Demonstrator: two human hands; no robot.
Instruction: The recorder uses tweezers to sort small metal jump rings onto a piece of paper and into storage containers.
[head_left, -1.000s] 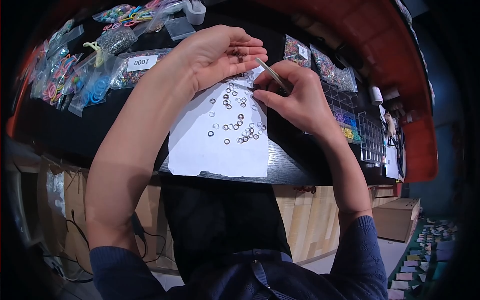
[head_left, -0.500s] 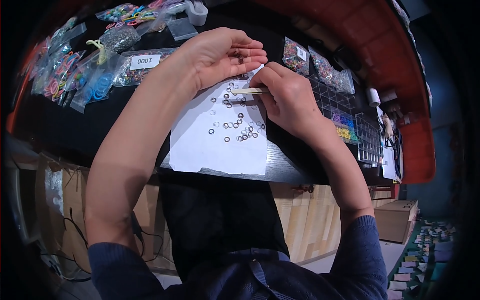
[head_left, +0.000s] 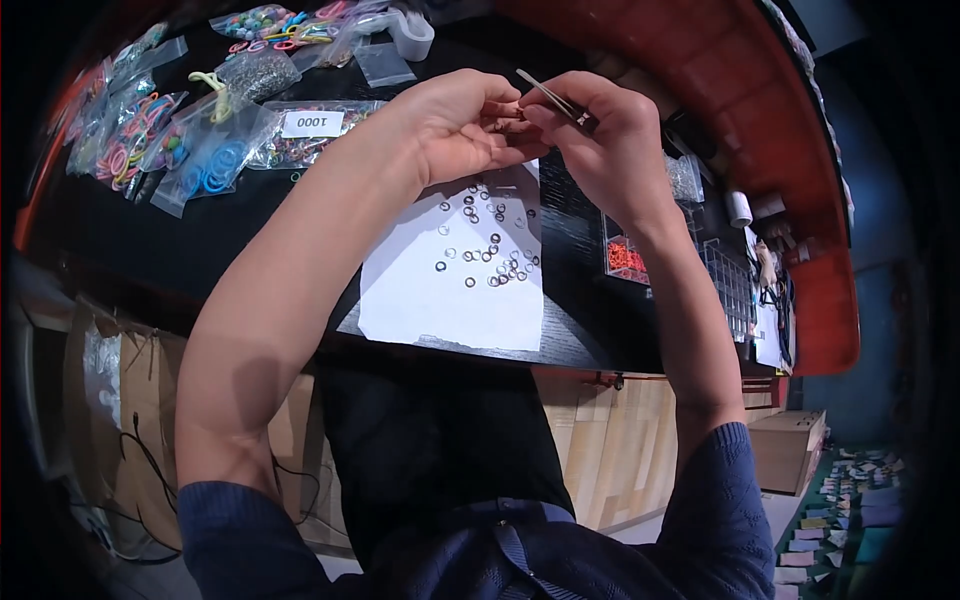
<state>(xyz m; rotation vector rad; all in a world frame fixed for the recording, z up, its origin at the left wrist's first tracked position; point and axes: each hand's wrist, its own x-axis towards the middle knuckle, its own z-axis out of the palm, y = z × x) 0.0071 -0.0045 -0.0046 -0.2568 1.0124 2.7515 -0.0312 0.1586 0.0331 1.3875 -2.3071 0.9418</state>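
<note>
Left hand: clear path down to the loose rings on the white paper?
Probably yes. The left hand hovers just above the rings on the paper, nothing between them, though its fingertips meet the right hand and tweezers.

**Materials and finishes**

I see slim metal tweezers (head_left: pixel 548 95), bright and glossy, in the right hand (head_left: pixel 600 150). The small rings (head_left: pixel 490 250) look like shiny metal wire. They lie on a matt white paper sheet (head_left: pixel 440 300). The table (head_left: pixel 200 230) is dark and smooth. The bags (head_left: pixel 190 150) are clear glossy plastic. The sleeves (head_left: pixel 720 520) are blue knitted cloth, matt. The panel (head_left: pixel 600 450) below is pale wood.
</note>
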